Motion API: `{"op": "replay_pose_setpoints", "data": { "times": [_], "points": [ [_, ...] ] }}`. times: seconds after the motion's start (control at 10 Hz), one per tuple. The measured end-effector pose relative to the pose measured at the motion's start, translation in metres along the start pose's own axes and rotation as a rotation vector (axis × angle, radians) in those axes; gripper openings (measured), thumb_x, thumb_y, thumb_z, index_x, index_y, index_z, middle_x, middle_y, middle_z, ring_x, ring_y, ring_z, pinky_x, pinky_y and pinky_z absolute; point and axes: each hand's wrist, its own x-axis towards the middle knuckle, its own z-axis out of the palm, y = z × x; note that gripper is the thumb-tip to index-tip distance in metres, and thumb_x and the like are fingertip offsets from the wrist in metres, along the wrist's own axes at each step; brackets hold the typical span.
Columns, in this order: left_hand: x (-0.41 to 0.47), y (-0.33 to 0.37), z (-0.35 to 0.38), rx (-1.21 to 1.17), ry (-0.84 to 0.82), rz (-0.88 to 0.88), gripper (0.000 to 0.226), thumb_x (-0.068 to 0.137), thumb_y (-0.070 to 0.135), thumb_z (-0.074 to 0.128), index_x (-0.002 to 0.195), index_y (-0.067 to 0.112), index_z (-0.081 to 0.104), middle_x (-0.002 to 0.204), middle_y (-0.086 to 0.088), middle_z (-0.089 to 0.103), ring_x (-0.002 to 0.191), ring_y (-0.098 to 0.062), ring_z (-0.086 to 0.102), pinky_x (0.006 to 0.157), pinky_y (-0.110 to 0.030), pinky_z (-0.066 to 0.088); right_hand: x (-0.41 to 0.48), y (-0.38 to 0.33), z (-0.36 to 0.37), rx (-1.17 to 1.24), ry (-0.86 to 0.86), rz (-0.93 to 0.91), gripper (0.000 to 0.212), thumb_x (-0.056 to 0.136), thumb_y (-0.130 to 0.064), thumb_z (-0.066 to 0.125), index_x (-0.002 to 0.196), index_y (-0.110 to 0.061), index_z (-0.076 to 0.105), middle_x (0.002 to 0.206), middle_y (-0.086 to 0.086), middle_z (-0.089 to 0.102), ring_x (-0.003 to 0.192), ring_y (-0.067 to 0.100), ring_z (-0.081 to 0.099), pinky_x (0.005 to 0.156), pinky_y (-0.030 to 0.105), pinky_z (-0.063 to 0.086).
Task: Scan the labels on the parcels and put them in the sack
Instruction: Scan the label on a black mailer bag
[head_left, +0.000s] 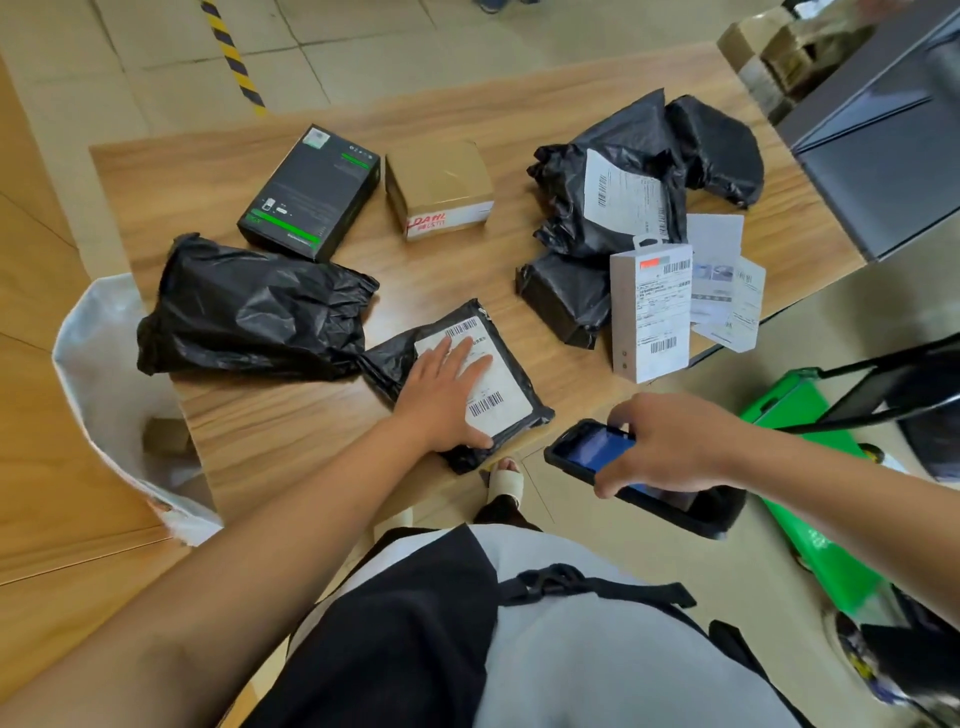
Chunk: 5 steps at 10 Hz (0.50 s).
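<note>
- Counter (291, 447): wood-grain top, long grain running across the view.
- Floor (363, 47): pale square tiles with dark joints, beyond the counter's far edge.
- Hazard tape (234, 57): yellow-and-black striped strip laid on the floor, far left.
- Cabinet (883, 171): grey unit with flat fronts, just beside the counter's right end.
- Cardboard boxes (763, 52): brown, stacked at the top right, blurred.
- Green crate (810, 525): on the floor at the right, partly hidden.
- Sandal (504, 480): pale, on a foot below the counter's near edge.

Table (270, 431) front edge: flat parcel (511, 395), left hand (441, 389) on it.
Left, touching: bulky parcel (249, 312).
Behind: printed box (311, 192) beside taped box (439, 187).
Right: parcel pile (623, 187).
Left, off table: sack (88, 364), small box (166, 436) inside.
Before table: scanner (592, 452) in right hand (675, 441).
</note>
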Motion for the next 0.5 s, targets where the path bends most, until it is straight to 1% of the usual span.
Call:
{"op": "replay_pose_setpoints", "data": {
  "times": [0.1,0.2,0.3,0.4,0.5],
  "points": [
    [-0.001,-0.001,-0.001,-0.005,-0.005,0.013,0.119,0.07,0.072,0.069,0.158,0.032,-0.001,0.166,0.0,-0.017,0.15,-0.025,-0.021,0.119,-0.042,-0.011,-0.005,-0.005,0.004,-0.006,0.017,0.022,0.058,0.054,-0.071,0.069,0.087,-0.023,0.064,0.073,-0.004,0.062,0.068,0.014,0.058,0.052,0.029,0.036],
    [-0.001,-0.002,-0.002,0.003,-0.015,0.02,0.118,0.071,0.071,0.069,0.158,0.033,-0.001,0.166,0.0,-0.017,0.15,-0.025,-0.022,0.119,-0.042,-0.011,-0.009,-0.007,0.007,-0.01,0.028,0.05,0.056,0.054,-0.069,0.07,0.081,-0.021,0.064,0.066,-0.004,0.059,0.064,0.015,0.057,0.05,0.028,0.034],
    [-0.002,-0.003,-0.003,0.025,-0.024,0.027,0.118,0.071,0.071,0.069,0.158,0.032,-0.001,0.165,-0.001,-0.017,0.15,-0.025,-0.023,0.119,-0.041,-0.012,-0.01,-0.005,0.008,0.0,0.022,0.073,0.062,0.054,-0.067,0.071,0.095,-0.02,0.069,0.071,-0.004,0.064,0.07,0.015,0.061,0.054,0.027,0.04],
    [-0.004,-0.004,-0.007,0.038,-0.053,0.05,0.118,0.072,0.066,0.072,0.158,0.032,-0.001,0.165,-0.001,-0.017,0.15,-0.025,-0.023,0.118,-0.041,-0.013,-0.011,-0.002,0.01,0.02,0.011,0.079,0.066,0.051,-0.069,0.068,0.096,-0.02,0.069,0.068,-0.004,0.064,0.07,0.015,0.061,0.053,0.027,0.04],
    [-0.009,-0.006,-0.016,0.092,-0.126,0.07,0.116,0.074,0.055,0.077,0.158,0.032,-0.001,0.165,0.0,-0.018,0.15,-0.026,-0.021,0.12,-0.045,-0.012,-0.008,0.005,0.01,0.1,0.006,0.078,0.069,0.045,-0.071,0.066,0.095,-0.022,0.069,0.07,-0.004,0.066,0.069,0.016,0.063,0.059,0.029,0.048]
  ]
}}
